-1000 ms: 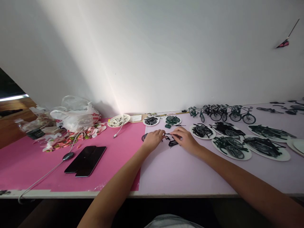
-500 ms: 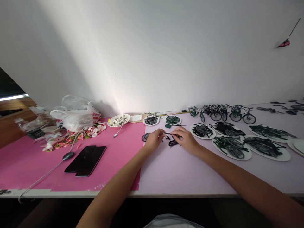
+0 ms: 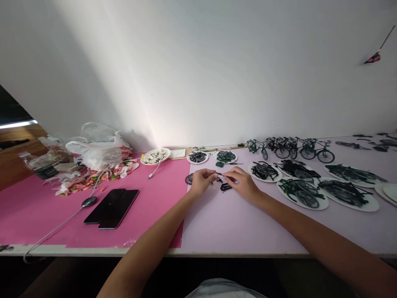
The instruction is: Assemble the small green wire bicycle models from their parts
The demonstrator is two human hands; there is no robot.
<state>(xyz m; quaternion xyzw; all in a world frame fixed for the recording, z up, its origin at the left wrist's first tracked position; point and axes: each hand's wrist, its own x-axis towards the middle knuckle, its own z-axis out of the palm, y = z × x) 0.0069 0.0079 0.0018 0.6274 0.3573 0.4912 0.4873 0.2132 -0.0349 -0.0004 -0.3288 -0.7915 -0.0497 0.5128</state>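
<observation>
My left hand (image 3: 203, 181) and my right hand (image 3: 242, 181) meet over the pale lilac table cover, both pinching a thin dark plastic part (image 3: 219, 174) between their fingertips. It is too small for me to make out its exact kind. Left of my left hand lies a toy bicycle wheel (image 3: 189, 179), partly hidden by that hand. Beneath my right fingers rests a black toy bicycle piece (image 3: 226, 187), with a few tiny dark bits close by. A small green piece (image 3: 219, 164) lies just beyond the fingertips.
Plates of dark bicycle parts (image 3: 302, 193) spread to the right, before a row of assembled toy bicycles (image 3: 290, 149). Two small plates of parts (image 3: 197, 157) stand ahead. On the pink left side are black phones (image 3: 111, 209), a cable, artificial petals (image 3: 102, 177) and a plastic bag (image 3: 101, 149).
Both hands stay in nearly the same place, fingertips still together on the thin dark part. My right fingers have shifted slightly; the view has moved a little.
</observation>
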